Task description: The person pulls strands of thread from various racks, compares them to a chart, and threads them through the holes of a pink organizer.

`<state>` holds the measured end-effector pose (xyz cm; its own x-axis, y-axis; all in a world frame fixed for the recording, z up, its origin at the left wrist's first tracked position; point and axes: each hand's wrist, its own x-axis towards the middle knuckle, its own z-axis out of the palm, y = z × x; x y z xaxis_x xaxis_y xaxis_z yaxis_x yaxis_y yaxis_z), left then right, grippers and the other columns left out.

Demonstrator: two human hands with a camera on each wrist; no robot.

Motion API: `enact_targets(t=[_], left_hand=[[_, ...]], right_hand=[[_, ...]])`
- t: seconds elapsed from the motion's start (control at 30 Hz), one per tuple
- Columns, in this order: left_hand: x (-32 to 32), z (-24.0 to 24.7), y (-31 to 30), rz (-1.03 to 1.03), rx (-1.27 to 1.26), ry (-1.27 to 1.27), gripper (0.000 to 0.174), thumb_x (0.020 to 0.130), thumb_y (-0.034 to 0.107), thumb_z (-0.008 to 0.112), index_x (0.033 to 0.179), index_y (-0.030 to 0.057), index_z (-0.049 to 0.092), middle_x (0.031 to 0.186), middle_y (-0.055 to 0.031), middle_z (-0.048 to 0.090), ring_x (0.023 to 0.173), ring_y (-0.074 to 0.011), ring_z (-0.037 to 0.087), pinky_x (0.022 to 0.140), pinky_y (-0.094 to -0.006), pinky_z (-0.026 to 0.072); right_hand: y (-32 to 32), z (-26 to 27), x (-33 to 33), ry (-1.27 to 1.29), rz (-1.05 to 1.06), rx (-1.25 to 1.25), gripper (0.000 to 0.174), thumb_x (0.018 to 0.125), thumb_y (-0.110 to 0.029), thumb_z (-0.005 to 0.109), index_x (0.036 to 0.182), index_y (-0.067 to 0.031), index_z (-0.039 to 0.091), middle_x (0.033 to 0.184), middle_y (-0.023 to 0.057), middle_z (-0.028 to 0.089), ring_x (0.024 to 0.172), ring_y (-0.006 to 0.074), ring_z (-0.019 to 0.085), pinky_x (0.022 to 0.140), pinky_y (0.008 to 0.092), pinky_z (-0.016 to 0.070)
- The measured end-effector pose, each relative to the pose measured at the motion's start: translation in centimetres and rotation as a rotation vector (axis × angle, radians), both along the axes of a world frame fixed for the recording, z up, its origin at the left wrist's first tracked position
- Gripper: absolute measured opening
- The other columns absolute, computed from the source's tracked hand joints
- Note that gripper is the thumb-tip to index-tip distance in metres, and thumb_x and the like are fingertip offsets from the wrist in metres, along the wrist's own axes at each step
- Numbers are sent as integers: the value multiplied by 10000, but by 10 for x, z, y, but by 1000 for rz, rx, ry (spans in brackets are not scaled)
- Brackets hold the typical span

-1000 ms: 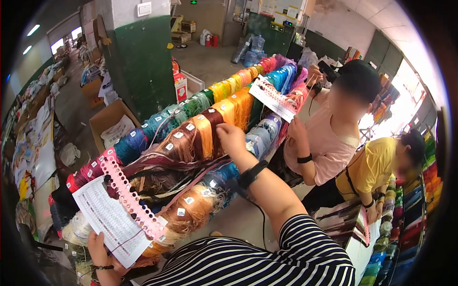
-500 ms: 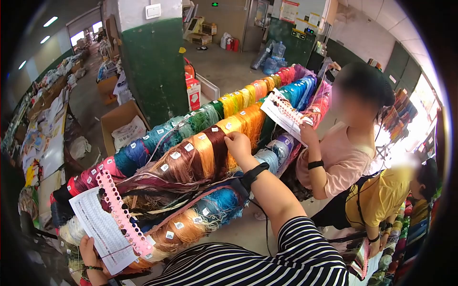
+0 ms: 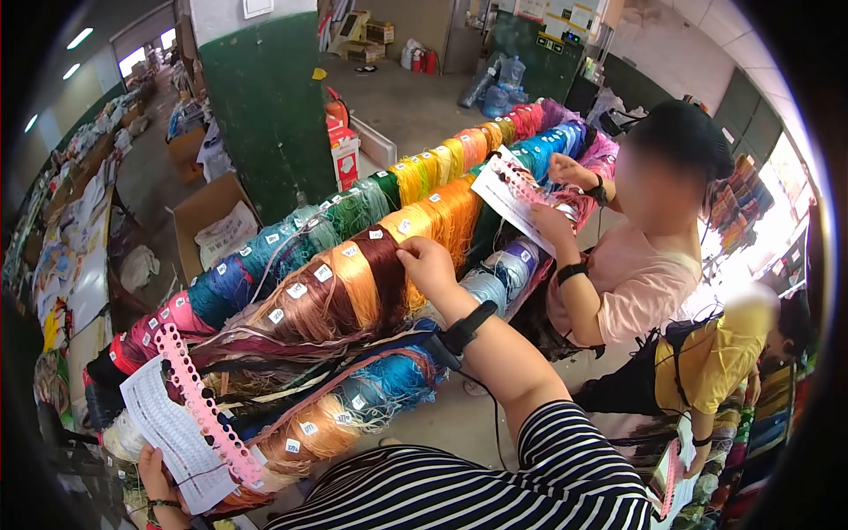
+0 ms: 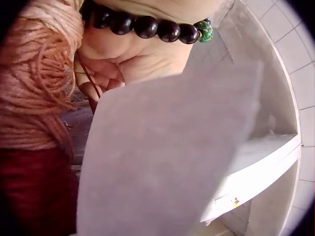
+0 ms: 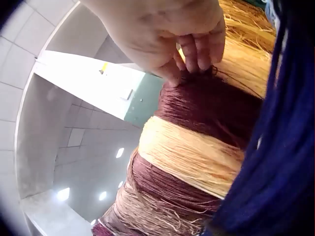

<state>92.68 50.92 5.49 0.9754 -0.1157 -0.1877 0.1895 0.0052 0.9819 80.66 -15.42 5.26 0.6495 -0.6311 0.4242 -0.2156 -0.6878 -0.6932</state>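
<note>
My left hand (image 3: 157, 481) grips the lower left edge of a printed paper sheet (image 3: 168, 433). Along the sheet's right side runs a pink punched card strip (image 3: 207, 408), with dark thread in several holes. In the left wrist view the sheet (image 4: 162, 152) hides most of the fingers, and a thin reddish thread passes by the palm. Over the middle rack row, my right hand (image 3: 428, 265) pinches the top of the dark maroon thread skein (image 5: 206, 105) between thumb and curled fingers. A light orange skein (image 3: 355, 269) hangs beside the maroon one.
Rows of labelled skeins surround the hands, with teal ones (image 3: 340, 216) behind and blue ones (image 3: 393, 382) in front. On the right a person in pink (image 3: 640, 283) holds a similar card; another in yellow (image 3: 711, 353) stands beyond. Behind are a green pillar (image 3: 265, 115) and a carton (image 3: 190, 216).
My right hand has come down onto the maroon skein and stays there. The person in pink has lowered a hand toward their card. The head view has shifted slightly.
</note>
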Motion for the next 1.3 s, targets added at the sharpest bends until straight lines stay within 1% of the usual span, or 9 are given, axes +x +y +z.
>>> enact_targets(t=[0.23, 0.27, 0.37, 0.47, 0.6, 0.7, 0.93, 1.1, 1.3], left_hand=[[6, 2, 16, 27, 28, 19, 209, 952, 110, 493, 1095, -28, 559, 966, -84, 657, 753, -110, 622, 645, -233, 498], [7, 5, 24, 50, 28, 30, 208, 954, 125, 504, 1097, -14, 566, 948, -66, 655, 724, -88, 608, 610, -210, 481], [3, 50, 34, 235, 505, -8, 212, 949, 176, 542, 1107, 40, 584, 886, -13, 625, 637, -32, 522, 517, -163, 369], [-8, 113, -22, 214, 564, -337, 214, 954, 233, 550, 1092, 75, 592, 844, 30, 590, 654, -32, 483, 509, -159, 343], [-15, 180, -136, -296, 145, -394, 246, 938, 175, 528, 1132, 26, 558, 872, -14, 605, 602, -55, 466, 504, -190, 340], [-22, 199, -231, -550, 81, -302, 243, 939, 155, 519, 1133, 13, 560, 950, -43, 644, 663, -65, 544, 539, -186, 398], [-42, 110, -436, -895, 224, 9, 309, 938, 226, 568, 1181, 37, 591, 987, -16, 653, 752, -86, 613, 595, -192, 464], [-43, 42, -526, -777, 229, 47, 272, 944, 214, 566, 1123, 16, 620, 900, -13, 644, 653, -66, 539, 547, -187, 412], [-52, 24, -567, -636, 123, 84, 233, 924, 232, 602, 959, 11, 665, 740, 20, 594, 586, -57, 479, 520, -197, 361]], right_hand=[[-1, 9, -14, -269, 304, 917, 153, 946, -151, 570, 918, -22, 648, 880, 33, 681, 762, 118, 609, 724, 253, 475], [-4, 6, -14, -240, 320, 933, 149, 954, -148, 555, 932, -29, 643, 886, 32, 680, 769, 114, 609, 730, 246, 474], [-6, -1, -16, -174, 321, 974, 149, 971, -140, 522, 963, -39, 631, 893, 33, 679, 784, 109, 611, 742, 235, 476], [0, 5, -16, -155, 270, 963, 158, 977, -139, 508, 974, -29, 621, 879, 41, 678, 778, 114, 617, 738, 239, 484], [4, 1, -12, -118, 241, 850, 174, 986, -144, 486, 966, -21, 607, 864, 55, 677, 759, 122, 623, 719, 245, 495], [2, 7, -16, -81, 234, 849, 180, 992, -150, 474, 939, -24, 592, 852, 65, 674, 743, 122, 624, 702, 246, 500], [-6, 4, -17, -147, 363, 1006, 176, 998, -148, 455, 961, -13, 561, 822, 75, 664, 707, 125, 611, 663, 242, 494], [-22, -4, -20, -141, 477, 1068, 156, 997, -155, 468, 1003, -30, 560, 861, 62, 663, 768, 129, 622, 724, 240, 497], [-36, -7, -19, -138, 551, 1104, 169, 993, -157, 481, 968, -32, 593, 855, 43, 659, 761, 109, 610, 714, 230, 484]])
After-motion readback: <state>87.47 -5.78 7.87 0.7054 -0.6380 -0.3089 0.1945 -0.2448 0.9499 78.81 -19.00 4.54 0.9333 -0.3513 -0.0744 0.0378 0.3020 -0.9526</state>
